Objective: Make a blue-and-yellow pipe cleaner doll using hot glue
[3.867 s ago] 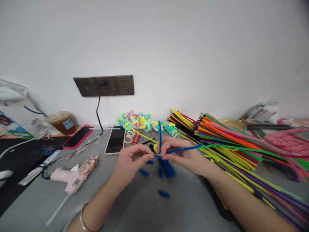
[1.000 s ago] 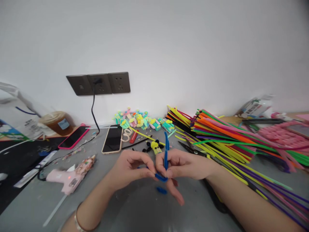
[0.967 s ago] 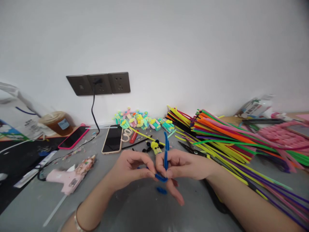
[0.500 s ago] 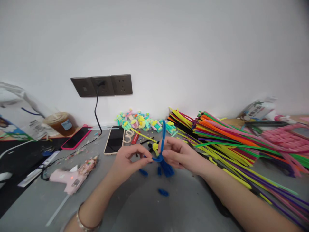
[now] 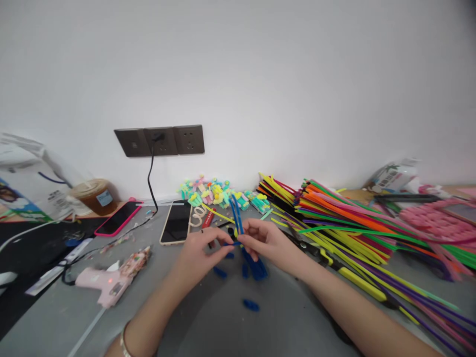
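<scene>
Between my hands stands a blue pipe cleaner (image 5: 237, 213), two strands of it pointing up. My left hand (image 5: 208, 250) pinches a blue end of it between thumb and fingertips. My right hand (image 5: 264, 240) has thumb and fingers closed on the pipe cleaner just beside. Below my right hand lies a bunch of blue pipe cleaner pieces (image 5: 255, 265) on the table. Short blue twisted pieces lie nearby, one (image 5: 251, 304) closest to me. Part of the yellow and black bits behind my fingers is hidden.
At left lie a pink glue gun (image 5: 109, 280) with a glue stick, a pink-cased phone (image 5: 118, 219) and another phone (image 5: 176, 223). A drink cup (image 5: 94, 197) stands behind. Pliers (image 5: 357, 282) and many coloured pipe cleaners (image 5: 342, 218) spread at right. Small pastel pieces (image 5: 211, 191) line the wall.
Two blue strands now stand upright where one stood before. My hands have come closer together, the right moving slightly left. The view has tilted up a little.
</scene>
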`<state>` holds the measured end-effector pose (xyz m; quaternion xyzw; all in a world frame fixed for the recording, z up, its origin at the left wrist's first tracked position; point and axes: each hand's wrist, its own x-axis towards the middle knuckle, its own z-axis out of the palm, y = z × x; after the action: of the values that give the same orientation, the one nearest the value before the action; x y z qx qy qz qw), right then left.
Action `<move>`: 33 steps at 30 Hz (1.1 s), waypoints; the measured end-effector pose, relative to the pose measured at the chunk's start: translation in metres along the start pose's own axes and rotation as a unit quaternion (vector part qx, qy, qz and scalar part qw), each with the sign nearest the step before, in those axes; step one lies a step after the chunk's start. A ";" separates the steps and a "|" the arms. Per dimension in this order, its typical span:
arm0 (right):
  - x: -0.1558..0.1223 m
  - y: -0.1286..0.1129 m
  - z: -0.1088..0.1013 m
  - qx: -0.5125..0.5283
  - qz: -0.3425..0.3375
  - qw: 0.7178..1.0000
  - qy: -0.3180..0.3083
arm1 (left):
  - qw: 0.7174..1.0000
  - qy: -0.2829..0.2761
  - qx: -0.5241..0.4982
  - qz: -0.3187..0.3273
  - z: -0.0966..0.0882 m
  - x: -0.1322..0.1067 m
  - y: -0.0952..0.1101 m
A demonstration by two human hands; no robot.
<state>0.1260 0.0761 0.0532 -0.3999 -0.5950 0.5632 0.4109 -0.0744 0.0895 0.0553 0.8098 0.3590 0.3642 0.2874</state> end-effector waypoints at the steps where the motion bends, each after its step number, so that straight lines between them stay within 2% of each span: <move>1: 0.001 0.001 -0.002 0.008 0.000 1.000 0.012 | 1.000 -0.014 0.005 -0.015 0.000 0.001 -0.003; 4: 0.005 0.001 -0.008 0.053 0.010 0.997 0.060 | 0.997 -0.048 0.018 -0.058 -0.003 0.003 -0.008; 6: 0.005 0.001 -0.009 0.102 0.038 0.991 0.074 | 0.998 -0.030 0.017 -0.060 -0.003 0.004 -0.009; 9: 0.004 0.004 -0.005 0.159 0.075 0.983 0.053 | 0.997 0.032 -0.042 -0.063 0.004 0.003 -0.005; 12: 0.004 0.009 0.001 0.153 0.074 0.985 0.021 | 0.980 0.048 -0.158 -0.110 0.016 -0.001 -0.002; 16: 0.005 0.015 0.005 0.154 0.079 0.985 -0.001 | 0.960 0.038 -0.228 -0.161 0.028 -0.003 -0.002; 18: 0.006 0.017 0.006 0.164 0.075 0.984 0.005 | 0.951 0.036 -0.261 -0.164 0.029 -0.003 -0.003; 21: 0.009 0.019 0.005 0.139 0.030 0.989 0.029 | 0.940 0.034 -0.305 -0.149 0.028 -0.001 -0.004; 24: 0.012 0.018 0.005 0.081 -0.010 0.996 0.025 | 0.931 0.019 -0.326 -0.163 0.027 -0.001 -0.006; 30: 0.014 0.014 0.012 0.028 -0.034 0.999 0.009 | 0.914 -0.008 -0.340 -0.221 0.030 0.000 -0.007; 33: 0.012 0.014 0.015 0.009 -0.029 0.999 0.012 | 0.917 -0.004 -0.322 -0.235 0.029 0.002 -0.005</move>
<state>0.1077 0.0825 0.0396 -0.3855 -0.5964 0.5513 0.4380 -0.0521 0.0881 0.0354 0.5671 0.4014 0.3784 0.6116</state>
